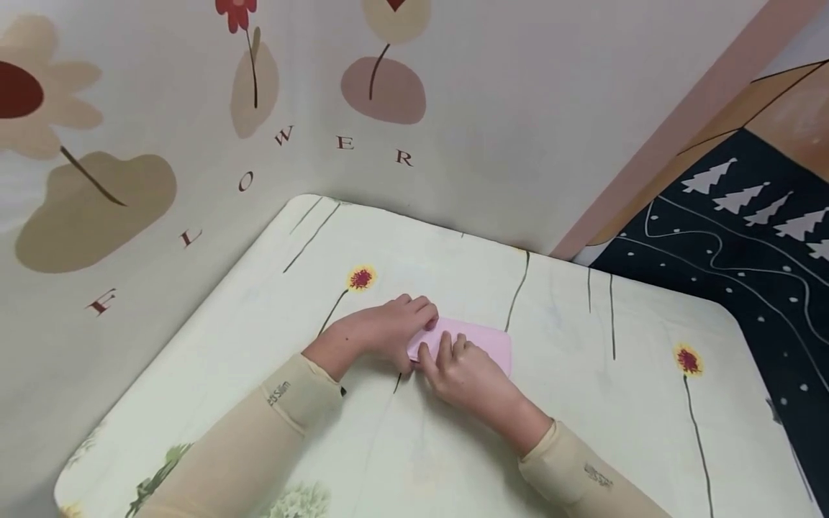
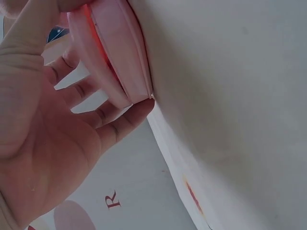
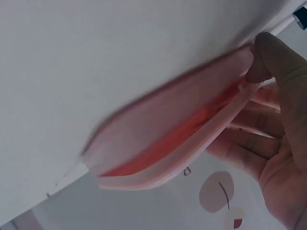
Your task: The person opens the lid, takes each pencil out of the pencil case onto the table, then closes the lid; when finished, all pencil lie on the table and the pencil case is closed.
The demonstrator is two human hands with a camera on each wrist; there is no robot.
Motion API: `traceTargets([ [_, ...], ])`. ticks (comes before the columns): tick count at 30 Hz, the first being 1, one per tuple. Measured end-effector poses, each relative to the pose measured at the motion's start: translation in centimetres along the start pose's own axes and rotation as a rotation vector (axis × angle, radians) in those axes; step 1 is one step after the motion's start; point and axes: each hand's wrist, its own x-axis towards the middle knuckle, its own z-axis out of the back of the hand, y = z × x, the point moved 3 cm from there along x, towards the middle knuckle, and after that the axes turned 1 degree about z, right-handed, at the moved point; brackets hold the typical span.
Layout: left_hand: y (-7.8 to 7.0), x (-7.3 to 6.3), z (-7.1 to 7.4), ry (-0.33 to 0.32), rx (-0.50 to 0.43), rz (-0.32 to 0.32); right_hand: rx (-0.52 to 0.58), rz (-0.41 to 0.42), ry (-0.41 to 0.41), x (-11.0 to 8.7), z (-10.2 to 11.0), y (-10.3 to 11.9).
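A flat pink case (image 1: 482,338) with rounded corners lies on the table, partly covered by both hands. Its side gapes, and a red-orange inside shows through the slit in both wrist views. At its left end, my left hand (image 1: 396,327) holds the case between thumb and fingers, the fingers reaching along its far side. My right hand (image 1: 469,375) is on the near side, close to the left one. In the right wrist view its thumb (image 3: 264,60) presses the end of the case's slit, with fingers behind.
The table (image 1: 570,403) wears a pale cloth with printed flowers and stems. A wall (image 1: 492,108) with flower pictures and letters rises behind and to the left. A dark panel with printed white trees (image 1: 732,237) stands at the right edge.
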Motion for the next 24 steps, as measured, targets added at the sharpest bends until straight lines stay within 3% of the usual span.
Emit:
traceTargets([
  [5, 0.0, -0.1, -0.1, 0.0, -0.019, 0.022, 0.013, -0.013, 0.012, -0.1, 0.5, -0.4],
  [14, 0.8, -0.6, -0.5, -0.001, -0.112, 0.074, 0.09, -0.026, -0.037, -0.6, 0.9, -1.8],
  [24, 1.4, -1.7, -0.3, -0.053, -0.127, 0.115, 0.224, -0.023, -0.088, -0.9, 1.1, -3.7],
])
